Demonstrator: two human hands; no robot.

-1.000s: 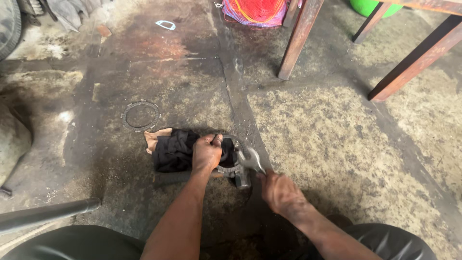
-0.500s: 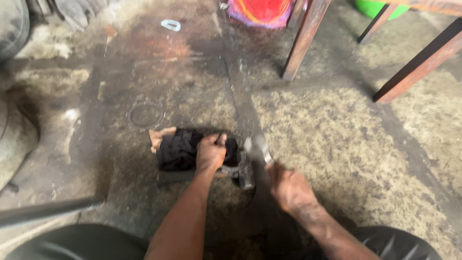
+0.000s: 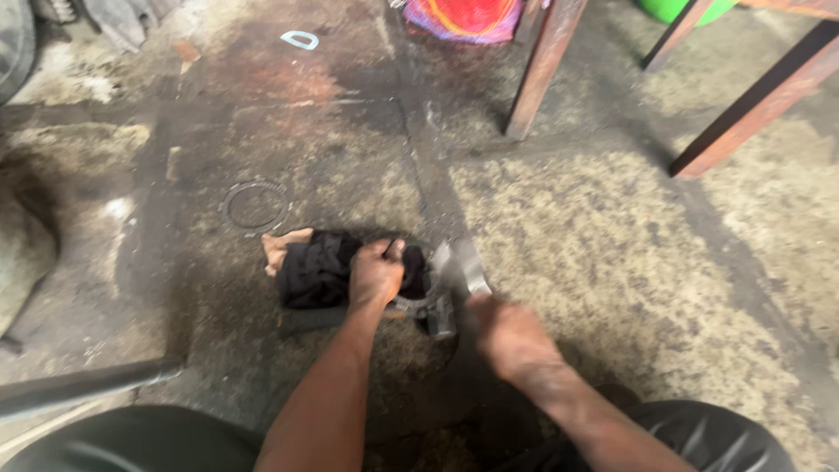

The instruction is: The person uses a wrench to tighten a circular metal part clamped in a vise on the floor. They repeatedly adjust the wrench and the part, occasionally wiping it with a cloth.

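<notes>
You were crouched over a stained concrete floor [image 3: 612, 262], with two rusty table legs [image 3: 542, 70] standing well apart from the work at the top of the view and a thin wire ring [image 3: 255, 205] lying near the upper left of the cloth. A black cloth [image 3: 315, 271] was spread on the floor in front of you, and a dark metal part [image 3: 419, 301] sat on its right edge. Your left hand [image 3: 376, 275] was curled shut over the cloth and the part, pinning them down. Your right hand [image 3: 511, 336] was closed around the handle of a hammer [image 3: 454, 275], whose blurred head stood just beside the part, so this looked like the striking step. I judged the next blow needed the left fingers kept off the line of the head and the part held square. Compared with half a second earlier, the hammer head had come lower and closer to the part, your right hand had swung in with it, and your left hand had kept its grip in the same place on the cloth.
</notes>
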